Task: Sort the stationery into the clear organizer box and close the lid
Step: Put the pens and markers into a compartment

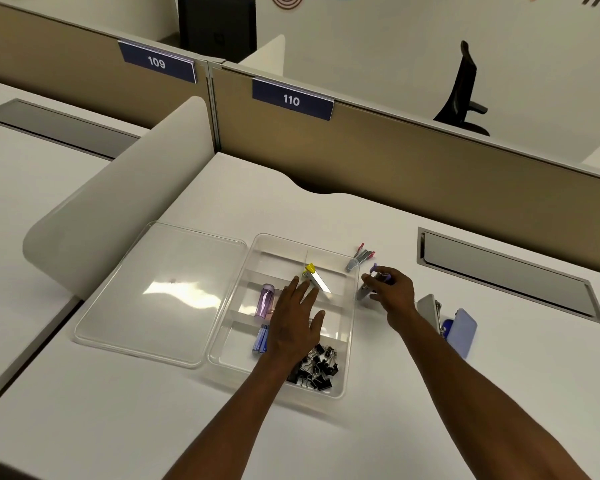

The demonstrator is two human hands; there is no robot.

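The right hand (394, 294) pinches a small grey stapler with a purple end (373, 280), fingertips closed around it just outside the right wall of the clear box (352, 344). The stapler is tilted, nose down toward the desk (378, 427); whether it touches the surface cannot be told. It looks like a pick-up meant for the box beside it.

The left hand (297, 318) hovers flat over the middle of the box, fingers spread and holding nothing (probably steadying the box or about to shift something inside).

The box sits near the middle of the desk, open, split by clear dividers. A yellow-ended stapler (316, 278) lies in a far compartment. A pale purple tube (265, 301) rests on the left side. Below it, on the left, are thin blue packs (261, 338), perhaps staple boxes. Black binder clips (317, 367) fill the near right compartment, partly hidden under the left wrist. Like seems to be kept with like.

The lid (153, 292) lies flat on the desk, touching the box's left side, so closing is not yet done.

Still outside: a grey stapler with red ends (359, 259), just beyond the box's far right corner, and toward the desk's right edge a small pile (447, 323) with a grey piece, something metal and light blue items, too unclear to name. Much sorting appears to remain.
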